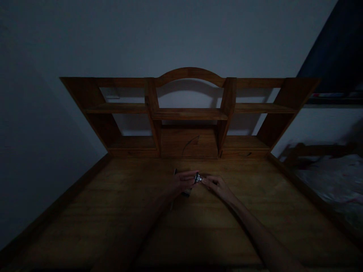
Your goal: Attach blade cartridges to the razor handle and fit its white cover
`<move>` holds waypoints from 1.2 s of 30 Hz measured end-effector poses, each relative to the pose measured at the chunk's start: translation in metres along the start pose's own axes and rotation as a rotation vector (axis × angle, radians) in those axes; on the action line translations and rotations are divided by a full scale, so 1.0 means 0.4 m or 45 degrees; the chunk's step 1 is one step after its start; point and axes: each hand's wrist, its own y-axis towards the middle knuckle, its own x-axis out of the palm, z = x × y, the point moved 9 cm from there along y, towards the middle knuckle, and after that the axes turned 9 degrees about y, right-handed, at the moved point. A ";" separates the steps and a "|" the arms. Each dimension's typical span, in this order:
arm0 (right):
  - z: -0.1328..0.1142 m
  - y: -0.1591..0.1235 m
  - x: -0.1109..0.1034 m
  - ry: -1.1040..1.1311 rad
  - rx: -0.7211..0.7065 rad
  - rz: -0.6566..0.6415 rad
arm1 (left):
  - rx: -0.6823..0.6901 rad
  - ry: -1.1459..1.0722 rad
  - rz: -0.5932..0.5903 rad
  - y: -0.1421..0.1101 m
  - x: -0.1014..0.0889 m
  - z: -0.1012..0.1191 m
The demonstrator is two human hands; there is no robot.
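In dim light, my left hand (pixel 183 181) and my right hand (pixel 216 185) meet over the middle of a wooden desk (pixel 113 219). Between their fingertips sits a small shiny metal object (pixel 198 178), too small and dark to name. Both hands pinch it, fingers closed. A dark flat item (pixel 185 193) lies on the desk under my left hand, mostly hidden.
A wooden hutch (pixel 189 113) with shelves and an arched top stands at the back of the desk against a pale wall. A dark cable (pixel 189 143) hangs in front of its centre compartment. A bed (pixel 331 181) lies to the right.
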 end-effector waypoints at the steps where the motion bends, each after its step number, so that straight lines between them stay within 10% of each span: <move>1: 0.001 0.000 0.001 -0.001 -0.001 -0.005 | -0.003 -0.007 -0.001 -0.001 0.000 0.001; 36: 0.004 0.002 0.012 -0.080 -0.015 -0.070 | -0.023 -0.009 0.022 -0.001 -0.008 -0.010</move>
